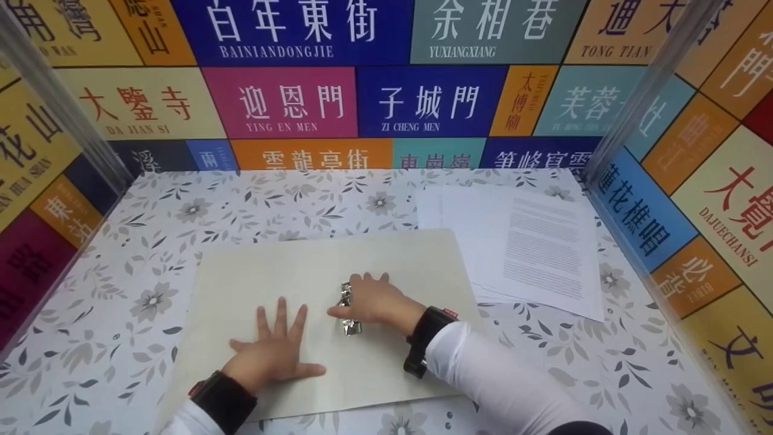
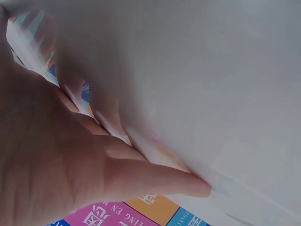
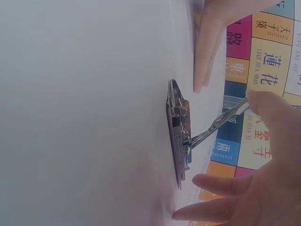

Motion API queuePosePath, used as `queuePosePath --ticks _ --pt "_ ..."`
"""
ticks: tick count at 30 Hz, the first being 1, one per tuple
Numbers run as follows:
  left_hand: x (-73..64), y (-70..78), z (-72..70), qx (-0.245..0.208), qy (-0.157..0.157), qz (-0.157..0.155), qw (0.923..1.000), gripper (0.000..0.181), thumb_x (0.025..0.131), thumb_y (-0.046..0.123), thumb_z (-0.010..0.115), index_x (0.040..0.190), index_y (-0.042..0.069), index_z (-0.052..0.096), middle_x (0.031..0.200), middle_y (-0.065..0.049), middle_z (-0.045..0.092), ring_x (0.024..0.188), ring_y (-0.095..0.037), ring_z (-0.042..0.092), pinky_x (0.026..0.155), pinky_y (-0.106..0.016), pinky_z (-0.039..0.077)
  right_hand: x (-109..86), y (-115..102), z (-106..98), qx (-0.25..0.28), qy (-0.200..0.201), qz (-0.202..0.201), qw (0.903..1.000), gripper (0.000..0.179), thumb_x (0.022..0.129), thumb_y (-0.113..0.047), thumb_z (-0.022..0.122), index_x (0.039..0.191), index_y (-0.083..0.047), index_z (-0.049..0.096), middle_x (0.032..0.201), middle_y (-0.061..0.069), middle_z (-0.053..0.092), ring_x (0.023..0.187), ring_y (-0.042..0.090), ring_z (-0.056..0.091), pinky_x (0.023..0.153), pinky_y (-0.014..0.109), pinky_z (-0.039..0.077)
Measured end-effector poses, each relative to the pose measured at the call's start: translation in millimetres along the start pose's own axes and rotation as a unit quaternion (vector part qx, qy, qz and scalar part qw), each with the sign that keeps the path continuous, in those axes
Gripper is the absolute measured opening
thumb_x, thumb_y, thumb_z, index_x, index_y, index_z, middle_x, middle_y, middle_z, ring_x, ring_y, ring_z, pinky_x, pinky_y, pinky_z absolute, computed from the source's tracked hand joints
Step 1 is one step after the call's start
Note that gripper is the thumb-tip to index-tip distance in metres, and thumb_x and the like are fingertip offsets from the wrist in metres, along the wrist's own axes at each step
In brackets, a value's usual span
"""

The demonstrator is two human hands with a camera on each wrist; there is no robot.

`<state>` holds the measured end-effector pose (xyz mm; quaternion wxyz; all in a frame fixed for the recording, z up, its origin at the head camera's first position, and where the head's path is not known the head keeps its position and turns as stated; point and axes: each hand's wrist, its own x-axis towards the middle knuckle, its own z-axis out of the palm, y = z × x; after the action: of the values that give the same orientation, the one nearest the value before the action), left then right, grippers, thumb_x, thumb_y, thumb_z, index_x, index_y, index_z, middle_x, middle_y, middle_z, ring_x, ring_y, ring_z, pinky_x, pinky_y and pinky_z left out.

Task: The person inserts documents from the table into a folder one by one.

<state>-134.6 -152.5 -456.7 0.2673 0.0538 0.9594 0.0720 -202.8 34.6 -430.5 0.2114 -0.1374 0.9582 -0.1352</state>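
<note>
A pale cream folder (image 1: 416, 260) lies spread on the table, with a shiny metal lever clip (image 1: 351, 327) near its middle. My right hand (image 1: 380, 301) is over the clip and partly covers it from above. In the right wrist view, the clip's lever (image 3: 217, 125) stands raised from its base. The thumb (image 3: 265, 106) of that hand is right at the lever's end, while its other visible fingers reach down beside the clip. Left of the clip, my left hand (image 1: 272, 350) rests on the folder with its fingers spread straight; its thumb points toward the clip.
Loose sheets of paper (image 1: 543, 248), the top one printed, lie at the right, partly overlapped by the folder. A floral cloth (image 1: 151, 302) covers the table. Panels (image 1: 278, 103) with colourful signs stand at the back and both sides.
</note>
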Motion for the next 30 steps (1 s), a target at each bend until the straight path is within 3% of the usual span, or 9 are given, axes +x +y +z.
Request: queuePosePath --ticks 3,9,15,17,21,30 --pt "1.0 0.7 0.6 0.0 -0.004 -0.003 1.0 0.123 0.068 0.081 0.058 0.156 0.014 0.006 0.158 -0.029 -0.014 0.137 -0.062 -0.013 0.079 -0.091 0.013 -0.7 -1.4 0.3 0.0 0.008 -0.008 0.9999 0.084 0.084 -0.064 0.06 0.136 -0.001 0.047 0.136 0.021 0.055 0.132 0.049 0.041 0.113 0.056 0.031" --pt "0.7 0.8 -0.2 0.005 -0.007 -0.005 1.0 0.122 0.069 0.08 0.058 0.156 0.014 0.006 0.157 -0.029 -0.014 0.137 -0.062 -0.012 0.079 -0.091 0.014 1.7 -0.9 -2.2 -0.01 0.016 -0.042 0.999 0.067 0.086 -0.059 0.06 0.121 -0.002 0.056 0.116 0.015 0.066 0.117 0.034 0.059 0.116 0.051 0.029" --pt "3.5 1.2 0.0 0.011 -0.011 -0.01 0.9998 0.122 0.068 0.081 0.057 0.156 0.014 0.006 0.158 -0.03 -0.013 0.137 -0.062 -0.012 0.079 -0.091 0.016 -0.9 -1.8 -4.8 -0.01 0.028 -0.08 0.9964 0.045 0.089 -0.053 0.062 0.101 -0.009 0.061 0.092 0.004 0.066 0.087 0.022 0.063 0.092 0.038 0.05" --pt "3.5 2.1 -0.3 0.009 -0.012 -0.011 0.9998 0.122 0.068 0.081 0.058 0.156 0.014 0.007 0.158 -0.029 -0.012 0.137 -0.062 -0.012 0.079 -0.091 0.016 -2.1 -2.2 -4.9 -0.011 0.034 -0.093 0.995 0.041 0.09 -0.05 0.062 0.099 -0.01 0.062 0.09 0.003 0.066 0.083 0.019 0.062 0.082 0.035 0.052" --pt "1.6 2.8 -1.1 0.004 -0.007 -0.008 0.9999 0.121 0.07 0.078 0.061 0.156 0.013 0.008 0.158 -0.03 -0.012 0.138 -0.062 -0.012 0.08 -0.091 0.016 -3.6 -3.4 -5.5 -0.013 0.05 -0.116 0.9919 0.035 0.091 -0.045 0.062 0.097 -0.011 0.065 0.088 0.003 0.068 0.081 0.017 0.061 0.076 0.032 0.053" --pt "1.3 1.8 -0.7 0.006 -0.001 -0.003 1.0 0.121 0.069 0.078 0.061 0.156 0.012 0.008 0.157 -0.03 -0.012 0.137 -0.063 -0.011 0.079 -0.091 0.016 -2.4 -6.2 -8.5 -0.002 0.077 -0.128 0.9888 0.029 0.091 -0.042 0.064 0.095 -0.013 0.068 0.085 0.0 0.072 0.078 0.015 0.063 0.073 0.031 0.053"
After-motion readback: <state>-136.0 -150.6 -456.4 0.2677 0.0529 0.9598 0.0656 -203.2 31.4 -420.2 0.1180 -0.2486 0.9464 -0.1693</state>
